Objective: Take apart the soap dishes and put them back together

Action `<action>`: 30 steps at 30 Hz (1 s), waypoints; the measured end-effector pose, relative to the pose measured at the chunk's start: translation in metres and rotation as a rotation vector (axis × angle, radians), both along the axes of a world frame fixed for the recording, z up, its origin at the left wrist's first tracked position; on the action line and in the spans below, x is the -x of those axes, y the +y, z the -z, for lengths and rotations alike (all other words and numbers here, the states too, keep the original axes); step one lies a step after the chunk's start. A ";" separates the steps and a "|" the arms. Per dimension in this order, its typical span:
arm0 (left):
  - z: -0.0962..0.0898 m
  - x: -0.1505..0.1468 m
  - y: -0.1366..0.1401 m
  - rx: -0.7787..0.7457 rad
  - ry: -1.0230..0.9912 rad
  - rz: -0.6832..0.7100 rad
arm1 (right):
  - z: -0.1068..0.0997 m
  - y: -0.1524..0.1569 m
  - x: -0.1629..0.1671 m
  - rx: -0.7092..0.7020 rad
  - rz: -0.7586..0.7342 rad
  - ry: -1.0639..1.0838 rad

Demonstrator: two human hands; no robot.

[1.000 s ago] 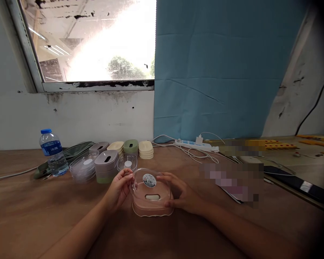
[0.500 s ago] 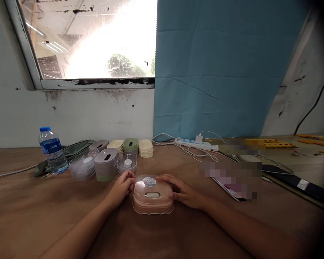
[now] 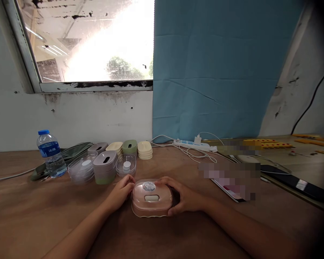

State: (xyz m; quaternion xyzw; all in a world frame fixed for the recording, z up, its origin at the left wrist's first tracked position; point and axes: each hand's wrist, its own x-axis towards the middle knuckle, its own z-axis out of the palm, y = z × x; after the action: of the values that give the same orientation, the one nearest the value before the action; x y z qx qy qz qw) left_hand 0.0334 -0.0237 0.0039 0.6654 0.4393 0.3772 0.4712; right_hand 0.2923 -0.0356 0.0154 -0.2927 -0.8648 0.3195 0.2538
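On the table (image 3: pixel 178 237), in the lower centre of the frame, stands the pink box (image 3: pixel 144 212), and the cover (image 3: pixel 162 192) lies over it. The right hand (image 3: pixel 185 198) spans the right side, thumb and fingers wide apart, touching. The left hand (image 3: pixel 122 192) has its fingers curled at the left edge; whether they grip, I cannot tell. Equal pressure on both sides should, I think, seat the cover evenly.

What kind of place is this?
It looks like a simple workroom, maybe a small workshop. There's a big brown table with a stack of cream pieces, a power strip with cables, and a stained, scuffed wall behind.
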 end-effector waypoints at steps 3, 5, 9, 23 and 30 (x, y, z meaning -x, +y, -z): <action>-0.003 0.001 -0.002 0.000 0.024 0.048 | 0.002 0.001 0.000 -0.023 0.013 -0.010; -0.004 0.002 -0.002 -0.001 0.031 0.086 | 0.001 0.001 0.001 -0.017 0.012 -0.006; -0.002 0.003 0.000 0.037 -0.012 0.129 | 0.000 0.000 0.001 0.027 0.034 -0.002; 0.010 -0.006 0.009 0.107 -0.107 0.005 | -0.011 0.000 -0.004 -0.127 0.393 -0.173; 0.012 -0.006 0.013 0.137 -0.126 -0.012 | 0.018 0.043 -0.032 -0.478 1.015 -0.346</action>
State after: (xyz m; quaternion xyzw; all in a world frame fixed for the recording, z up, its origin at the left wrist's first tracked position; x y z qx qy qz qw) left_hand 0.0398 -0.0105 -0.0079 0.6038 0.4377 0.3901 0.5401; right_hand 0.3240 0.0072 -0.0026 -0.6528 -0.6933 -0.0986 0.2890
